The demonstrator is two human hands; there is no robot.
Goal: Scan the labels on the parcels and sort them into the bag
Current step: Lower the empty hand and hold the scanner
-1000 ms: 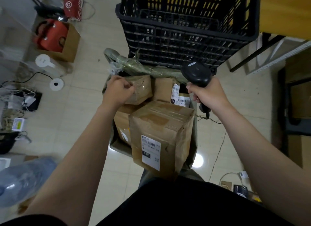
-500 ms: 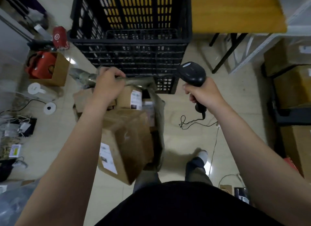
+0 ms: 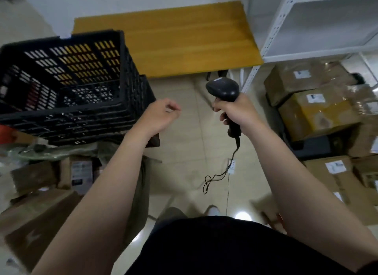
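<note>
My right hand [image 3: 238, 113] grips the handle of a black barcode scanner [image 3: 223, 89], head pointing forward; its cable [image 3: 216, 176] dangles to the floor. My left hand [image 3: 159, 116] hovers over the tiled floor beside the black crate, fingers loosely curled and holding nothing. At lower left the olive-grey bag [image 3: 139, 193] holds several brown cardboard parcels, among them a big box [image 3: 34, 219] and a small labelled one [image 3: 79, 172]; my left forearm hides part of them. More labelled parcels [image 3: 315, 113] are stacked on the floor at the right.
A black slotted plastic crate [image 3: 67, 86] stands at the left, above the bag. A yellow wooden table top [image 3: 184, 37] lies ahead, and a white metal shelf [image 3: 317, 23] stands at upper right. Pale tiled floor [image 3: 184, 152] shows between my arms.
The view has swung right, away from the bag. My left hand has let go at the bag's top and moved right, holding nothing. My right hand still holds the scanner.
</note>
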